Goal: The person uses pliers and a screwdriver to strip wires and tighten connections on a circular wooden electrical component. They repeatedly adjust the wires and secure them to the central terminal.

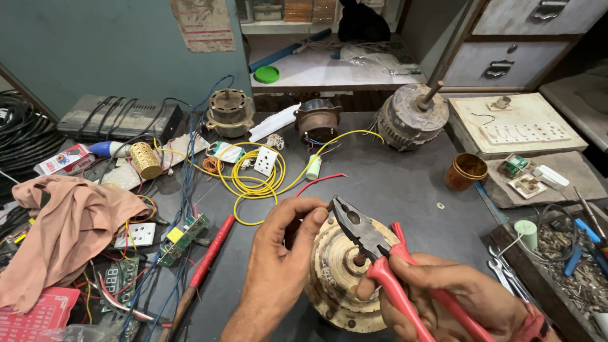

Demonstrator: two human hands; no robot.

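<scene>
A worn, rusty round motor housing (pixel 339 278) lies on the dark bench in front of me. My right hand (pixel 443 297) grips red-handled combination pliers (pixel 373 247), whose dark jaws point up and left over the housing. My left hand (pixel 282 253) rests against the housing's left edge, thumb and forefinger pinched together just beside the jaw tips. A red wire (pixel 316 182) runs from near my left fingers up to a small pale capacitor (pixel 313 167).
Three more motor bodies (pixel 411 117) stand at the back. Coiled yellow wire (pixel 253 180), white sockets, circuit boards (pixel 182 239) and a pink cloth (pixel 66 231) crowd the left. A brown cup (pixel 467 171) and a tray of tools (pixel 563 253) sit right.
</scene>
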